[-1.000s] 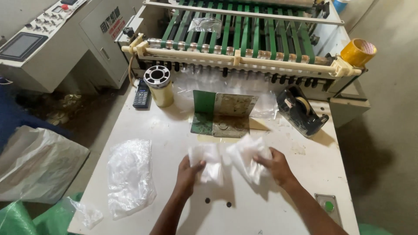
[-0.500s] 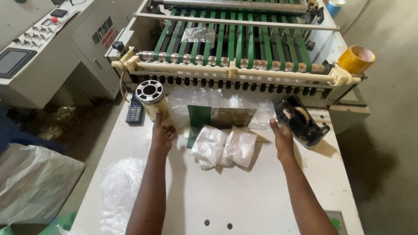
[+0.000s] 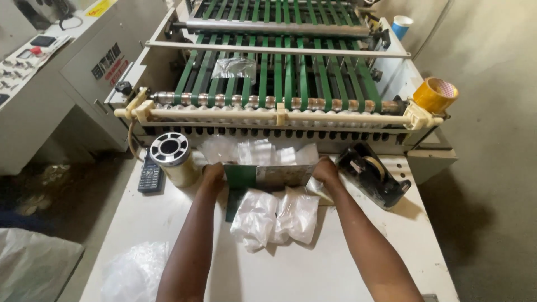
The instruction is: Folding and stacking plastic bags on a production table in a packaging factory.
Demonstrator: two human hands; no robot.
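My left hand (image 3: 212, 173) and my right hand (image 3: 326, 169) reach to the far edge of the white table (image 3: 313, 274), one at each end of a small green and grey metal stop plate (image 3: 267, 175) standing there. Behind the plate lies a stack of clear plastic bags (image 3: 254, 151) at the mouth of the machine. The fingers of both hands are hidden behind the plate and bags, so their grip cannot be told. Two folded bundles of white plastic bags (image 3: 274, 217) lie on the table between my forearms.
A bag-making machine with green belts (image 3: 279, 72) fills the far side. A cream tape roll (image 3: 173, 158) and a dark remote-like handset (image 3: 150, 176) sit left, a black tape dispenser (image 3: 373, 174) right, a yellow tape roll (image 3: 435, 94) on the machine's corner. Loose clear plastic (image 3: 134, 274) lies near left.
Both hands let go of the two white bundles, left them on the table and moved forward to the ends of the metal plate. The camera leaned closer to the machine.
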